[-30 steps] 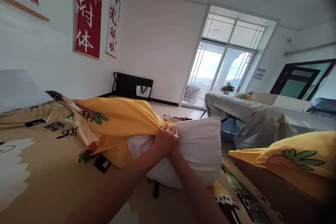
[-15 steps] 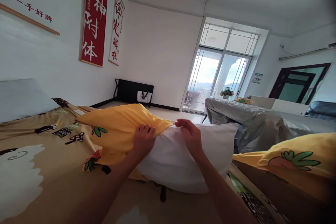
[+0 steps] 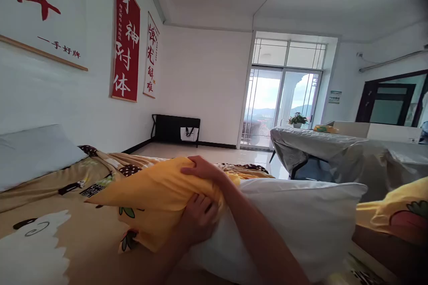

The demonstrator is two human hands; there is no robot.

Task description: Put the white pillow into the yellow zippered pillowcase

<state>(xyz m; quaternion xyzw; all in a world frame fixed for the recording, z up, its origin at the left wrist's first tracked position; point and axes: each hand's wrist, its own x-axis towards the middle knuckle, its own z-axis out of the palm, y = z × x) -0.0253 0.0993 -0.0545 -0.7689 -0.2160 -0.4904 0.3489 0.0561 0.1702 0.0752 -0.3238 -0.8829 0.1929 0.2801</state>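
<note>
Pillowcase under right hand, against left hand.

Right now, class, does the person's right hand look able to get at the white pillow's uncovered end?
Probably yes: the right hand is on the yellow pillowcase, but its forearm crosses the white pillow, whose uncovered end looks unobstructed.

It looks like a home's bedroom here: cartoon-printed bedding spreads before the glass door, a red hanging scroll left of it, a potted plant close by it.
</note>
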